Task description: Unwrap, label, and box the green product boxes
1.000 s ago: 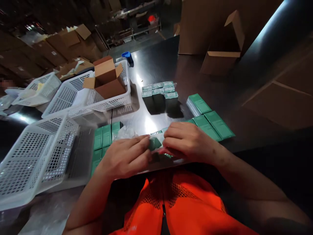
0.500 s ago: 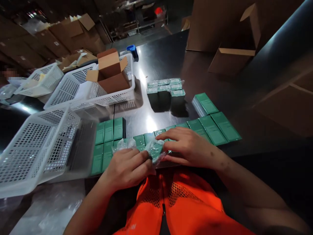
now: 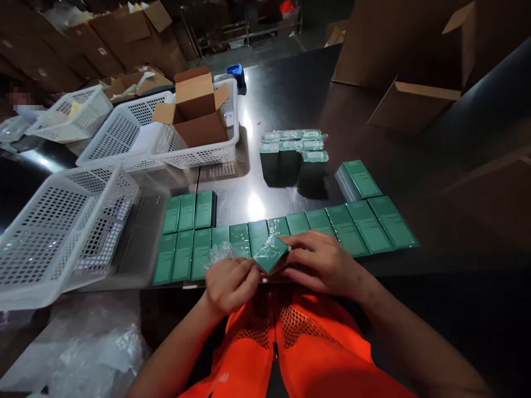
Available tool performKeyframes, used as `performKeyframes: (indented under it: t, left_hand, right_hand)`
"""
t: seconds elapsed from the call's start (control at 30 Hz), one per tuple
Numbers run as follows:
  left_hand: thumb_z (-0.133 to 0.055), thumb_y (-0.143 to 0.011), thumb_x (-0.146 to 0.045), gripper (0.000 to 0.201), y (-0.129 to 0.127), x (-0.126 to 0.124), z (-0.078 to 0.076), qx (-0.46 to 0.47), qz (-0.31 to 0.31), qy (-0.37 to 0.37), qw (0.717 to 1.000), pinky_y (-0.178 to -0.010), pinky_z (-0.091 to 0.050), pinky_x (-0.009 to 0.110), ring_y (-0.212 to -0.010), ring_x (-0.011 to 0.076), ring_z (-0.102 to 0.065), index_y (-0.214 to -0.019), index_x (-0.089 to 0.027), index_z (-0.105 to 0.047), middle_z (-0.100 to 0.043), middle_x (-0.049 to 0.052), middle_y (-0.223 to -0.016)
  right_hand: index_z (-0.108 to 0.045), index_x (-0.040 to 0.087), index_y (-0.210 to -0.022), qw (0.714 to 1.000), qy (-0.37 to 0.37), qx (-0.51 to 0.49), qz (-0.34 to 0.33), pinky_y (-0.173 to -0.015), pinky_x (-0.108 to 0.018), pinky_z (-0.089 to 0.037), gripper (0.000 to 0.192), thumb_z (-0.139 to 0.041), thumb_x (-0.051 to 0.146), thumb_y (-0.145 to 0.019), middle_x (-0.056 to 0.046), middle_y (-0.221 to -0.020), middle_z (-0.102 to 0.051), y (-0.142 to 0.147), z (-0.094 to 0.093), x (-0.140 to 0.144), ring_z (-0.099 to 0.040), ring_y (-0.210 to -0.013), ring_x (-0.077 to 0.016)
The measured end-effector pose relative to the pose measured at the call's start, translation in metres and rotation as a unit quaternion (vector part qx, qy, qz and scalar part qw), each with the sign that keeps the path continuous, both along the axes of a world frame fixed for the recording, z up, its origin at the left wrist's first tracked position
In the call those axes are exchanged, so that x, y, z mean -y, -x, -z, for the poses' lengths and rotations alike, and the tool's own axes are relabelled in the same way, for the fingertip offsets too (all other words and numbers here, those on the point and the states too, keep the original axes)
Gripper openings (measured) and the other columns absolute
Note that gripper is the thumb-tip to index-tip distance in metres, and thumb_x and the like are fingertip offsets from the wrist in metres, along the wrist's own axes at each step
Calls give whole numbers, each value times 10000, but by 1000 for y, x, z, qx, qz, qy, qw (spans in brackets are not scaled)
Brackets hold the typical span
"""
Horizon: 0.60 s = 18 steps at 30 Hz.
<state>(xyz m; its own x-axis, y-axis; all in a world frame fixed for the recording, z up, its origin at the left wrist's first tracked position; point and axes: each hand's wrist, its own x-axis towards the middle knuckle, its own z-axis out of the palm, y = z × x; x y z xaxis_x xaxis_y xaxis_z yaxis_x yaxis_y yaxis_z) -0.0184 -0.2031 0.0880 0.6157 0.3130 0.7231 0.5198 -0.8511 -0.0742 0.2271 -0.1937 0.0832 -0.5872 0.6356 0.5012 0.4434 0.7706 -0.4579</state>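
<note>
Between my hands, at the table's near edge, is a small green box [image 3: 271,254] in clear plastic film, one end turned up toward me. My left hand [image 3: 232,283] is closed at its left side, thumb against the fingers, with crumpled clear film [image 3: 224,253] bunched just above the knuckles. On the other side my right hand [image 3: 319,260] grips the box between fingers and thumb. Right behind them runs a row of flat green boxes [image 3: 298,223]. More green boxes [image 3: 182,213] lie in two rows at the left, and one green box [image 3: 360,178] sits behind the row's right end.
Film-wrapped green boxes [image 3: 292,142] are stacked mid-table. White perforated baskets [image 3: 70,193] stand at the left, one bearing an open brown carton [image 3: 203,126]. A blue tape dispenser [image 3: 236,74] is behind. Large cardboard [image 3: 369,50] rises at the right. Plastic bags [image 3: 99,354] hang lower left.
The film around the box has gone from loose and crumpled to folded flat over its end. My left hand has drawn slightly right and down. The whole view has shifted a little.
</note>
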Motion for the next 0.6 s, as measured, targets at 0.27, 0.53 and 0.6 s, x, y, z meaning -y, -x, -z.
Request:
performKeyframes:
  t: [0.27,0.53,0.6]
  left_hand:
    - [-433,-972,-122,291,-2,6,32,-66,-55,112,990,-527,-304,302,-577,140,-507,-763,-172,-629,-606,30,-658]
    - [-516,-918,-268,176,4,10,38,-127,-18,172,977,-572,-394,273,-790,167,-580,-813,-196,-637,-656,43,-878]
    - [-547,-880,-341,199,10,14,35,-85,-49,174,980,-585,-429,280,-806,178,-603,-777,-203,-647,-676,54,-920]
  right_hand:
    - [-671,233,-988,988,135,68,30,-891,-420,-512,218,-756,366,-838,-80,-1257,-643,-12,9,12,-629,-1059,-261]
    - [-483,466,-1339,979,199,13,-41,-799,-423,-613,573,-700,567,-819,-86,-1235,-676,4,-33,-30,-692,-1039,-310]
    - [-579,500,-1175,980,197,12,-8,-654,-406,-603,406,-632,674,-812,-106,-1069,-716,12,-39,-57,-718,-886,-299]
